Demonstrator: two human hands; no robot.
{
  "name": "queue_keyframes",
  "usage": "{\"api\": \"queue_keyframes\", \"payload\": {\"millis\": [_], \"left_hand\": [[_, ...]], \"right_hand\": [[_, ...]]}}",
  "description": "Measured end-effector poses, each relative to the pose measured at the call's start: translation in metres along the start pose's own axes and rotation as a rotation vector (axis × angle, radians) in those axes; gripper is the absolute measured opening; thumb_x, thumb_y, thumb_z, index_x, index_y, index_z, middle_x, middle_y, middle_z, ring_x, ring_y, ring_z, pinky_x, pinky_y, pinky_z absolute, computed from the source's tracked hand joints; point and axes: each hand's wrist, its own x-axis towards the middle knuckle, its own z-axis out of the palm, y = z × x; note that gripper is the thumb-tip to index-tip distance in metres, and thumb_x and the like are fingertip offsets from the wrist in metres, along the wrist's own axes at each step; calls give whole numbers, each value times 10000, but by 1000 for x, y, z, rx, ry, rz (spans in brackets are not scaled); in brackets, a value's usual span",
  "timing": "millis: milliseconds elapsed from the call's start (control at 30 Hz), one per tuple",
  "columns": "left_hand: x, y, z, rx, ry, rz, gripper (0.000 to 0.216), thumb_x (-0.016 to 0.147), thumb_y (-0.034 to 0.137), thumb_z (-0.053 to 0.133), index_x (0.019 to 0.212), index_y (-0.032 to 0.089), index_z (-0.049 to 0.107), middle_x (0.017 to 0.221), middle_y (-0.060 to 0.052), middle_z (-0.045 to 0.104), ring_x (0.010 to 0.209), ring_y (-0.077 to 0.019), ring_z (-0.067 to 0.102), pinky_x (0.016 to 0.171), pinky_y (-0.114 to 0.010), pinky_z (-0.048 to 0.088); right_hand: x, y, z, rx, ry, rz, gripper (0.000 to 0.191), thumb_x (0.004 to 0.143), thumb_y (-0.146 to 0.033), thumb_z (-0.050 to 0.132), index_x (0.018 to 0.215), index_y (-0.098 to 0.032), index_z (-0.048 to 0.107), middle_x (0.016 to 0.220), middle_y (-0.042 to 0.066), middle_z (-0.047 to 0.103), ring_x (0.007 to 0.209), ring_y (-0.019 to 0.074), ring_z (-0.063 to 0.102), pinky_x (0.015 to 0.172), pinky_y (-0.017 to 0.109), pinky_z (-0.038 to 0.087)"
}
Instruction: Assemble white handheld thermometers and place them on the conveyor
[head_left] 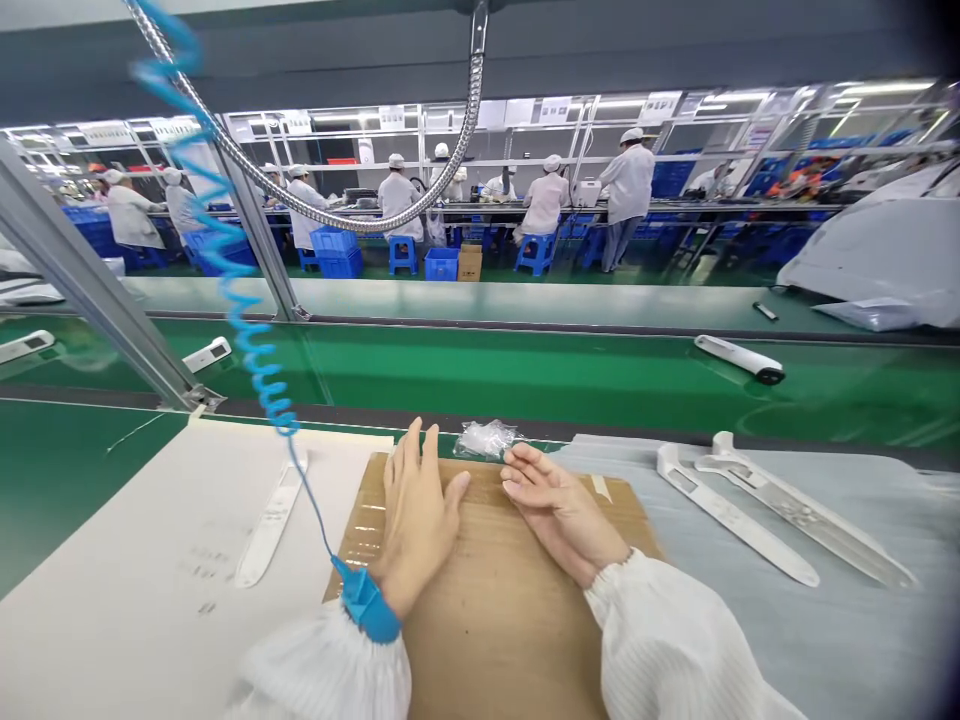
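My left hand [420, 510] lies over the brown cardboard sheet [487, 620], palm down, fingers stretched out and holding nothing. A blue wrist strap [369, 603] with a coiled cord circles that wrist. Over the sheet's far right part, my right hand [559, 505] has its fingers curled, with thumb and fingertips drawn close together; whatever is between them is too small or hidden to make out. Just beyond its fingertips sits a small clear plastic bag [486, 438] with pale contents. A white elongated shell [271, 520] lies left of the sheet, and two white shells [739, 520] [810, 510] lie to the right.
The blue coiled cord [251, 350] hangs down at the left near a metal post [97, 270]. Beyond the bench runs a green conveyor belt [487, 365] carrying a white handheld device [739, 358]. A flexible metal hose [375, 225] droops overhead. Several people in white work farther back.
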Motion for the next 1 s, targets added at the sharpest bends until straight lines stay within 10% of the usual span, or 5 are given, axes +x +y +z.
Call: {"api": "queue_keyframes", "payload": {"millis": [367,633,1000], "left_hand": [[0,6,-4,7,-127,261,371,991,267,475,1349,225,566,1498,-90,515,1410,-271,431,1193,-529,281],[7,-6,-4,4,166,31,217,923,166,538,1101,160,663,1359,-155,593,1299,-312,534,1096,-524,391],[8,-6,-6,16,154,8,206,903,146,572,1091,139,656,1341,-169,582,1282,-320,535,1079,-519,405]], "right_hand": [[-2,-2,2,-2,-11,7,421,575,-93,905,936,-213,726,980,0,656,890,109,611,905,225,492],[0,1,1,-6,10,5,439,559,-97,915,936,-221,728,989,-2,662,892,113,614,894,223,503],[0,1,1,5,2,1,422,561,-111,915,927,-216,734,967,1,667,898,117,611,905,234,496]]}}
